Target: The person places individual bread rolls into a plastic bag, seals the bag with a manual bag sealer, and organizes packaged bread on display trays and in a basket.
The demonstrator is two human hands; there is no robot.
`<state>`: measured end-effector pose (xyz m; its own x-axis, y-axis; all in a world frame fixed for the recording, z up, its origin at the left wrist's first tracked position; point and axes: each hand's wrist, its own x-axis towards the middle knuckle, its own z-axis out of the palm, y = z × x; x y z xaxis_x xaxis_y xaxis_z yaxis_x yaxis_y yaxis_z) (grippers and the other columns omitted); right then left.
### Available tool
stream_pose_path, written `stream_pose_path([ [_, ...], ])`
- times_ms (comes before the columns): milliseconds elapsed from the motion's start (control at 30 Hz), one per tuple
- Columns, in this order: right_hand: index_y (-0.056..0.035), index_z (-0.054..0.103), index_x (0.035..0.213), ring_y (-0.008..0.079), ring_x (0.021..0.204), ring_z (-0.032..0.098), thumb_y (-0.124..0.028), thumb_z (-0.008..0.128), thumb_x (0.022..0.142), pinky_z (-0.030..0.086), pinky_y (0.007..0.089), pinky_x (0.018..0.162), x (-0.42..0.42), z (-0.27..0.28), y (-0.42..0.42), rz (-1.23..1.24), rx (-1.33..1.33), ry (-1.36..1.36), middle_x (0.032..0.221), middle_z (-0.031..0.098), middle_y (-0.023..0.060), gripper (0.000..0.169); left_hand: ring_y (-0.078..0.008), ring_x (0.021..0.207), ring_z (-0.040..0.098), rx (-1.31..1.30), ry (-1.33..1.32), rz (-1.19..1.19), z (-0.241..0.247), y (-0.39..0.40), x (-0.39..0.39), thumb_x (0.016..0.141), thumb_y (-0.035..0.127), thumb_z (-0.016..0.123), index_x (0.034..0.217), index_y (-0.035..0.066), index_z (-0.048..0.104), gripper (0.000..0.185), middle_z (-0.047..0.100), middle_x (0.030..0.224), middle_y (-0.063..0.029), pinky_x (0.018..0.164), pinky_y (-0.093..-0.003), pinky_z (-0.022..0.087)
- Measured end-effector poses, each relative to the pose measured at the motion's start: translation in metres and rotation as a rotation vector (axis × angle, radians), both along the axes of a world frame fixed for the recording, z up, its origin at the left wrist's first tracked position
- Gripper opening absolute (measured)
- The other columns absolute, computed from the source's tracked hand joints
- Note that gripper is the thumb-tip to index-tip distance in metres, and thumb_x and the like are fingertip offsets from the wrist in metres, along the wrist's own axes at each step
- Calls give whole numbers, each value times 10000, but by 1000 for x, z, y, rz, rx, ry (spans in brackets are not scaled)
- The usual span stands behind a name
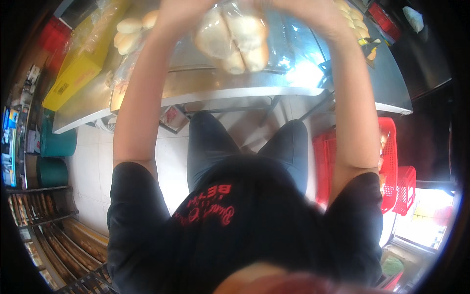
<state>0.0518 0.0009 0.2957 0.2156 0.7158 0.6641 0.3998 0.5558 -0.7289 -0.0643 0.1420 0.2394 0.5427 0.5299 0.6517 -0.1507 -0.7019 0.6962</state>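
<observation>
A clear plastic bag [232,36] of pale bread rolls is at the top middle, over a stainless steel table [220,82]. The rolls sit in paired rows with a dark seam between them. My left hand [191,4] is at the upper left of the bag, cut off by the picture's top edge. On the other side, my right hand [284,3] is blurred and also cut off. Both hands are close to the bag's far end. Their fingers are out of view, so their grip on the plastic cannot be made out.
Loose rolls [129,35] and a yellow box [79,70] with clear plastic lie on the left. More rolls [352,18] lie at the upper right. Red crates [390,161] stand right of my legs. Green bins [58,136] and a tray rack [62,239] are at left.
</observation>
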Motion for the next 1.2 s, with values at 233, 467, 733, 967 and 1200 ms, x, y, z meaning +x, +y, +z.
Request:
stream_pose_path([
  [233,-33,646,1078,151,962,608,-287,786,726,494,273,819,26,-78,7,330,-481,-280,1039,652,87,456,-195,812,639,707,313,8,27,-55,29,672,49,746,808,43,635,175,662,828,-101,706,-313,495],
  [467,-54,443,1322,199,1162,501,-279,574,903,409,319,972,29,-152,8,49,54,-246,1273,524,126,494,-291,765,653,1125,211,341,-7,-116,45,706,175,628,824,135,655,127,655,799,-138,656,-410,517],
  [733,-15,482,1284,210,1105,532,-318,412,982,420,323,964,48,-185,6,91,-177,801,1229,541,126,433,-359,1136,505,741,381,365,-61,-90,15,762,375,688,1275,203,538,562,524,1265,-156,966,-453,375],
  [967,16,485,1240,226,1055,578,-292,462,971,502,361,888,68,-195,5,119,-207,1055,1185,553,145,410,-410,1234,423,762,560,281,-86,-88,-3,745,546,649,1328,264,489,667,475,1334,-146,1030,-523,294],
  [1200,21,518,1203,222,1012,614,-207,475,965,526,375,863,70,-180,-6,379,-336,1316,1102,618,131,333,-387,1171,493,975,81,126,-77,-71,-25,706,370,754,1239,277,494,600,516,1281,-138,948,-525,407],
])
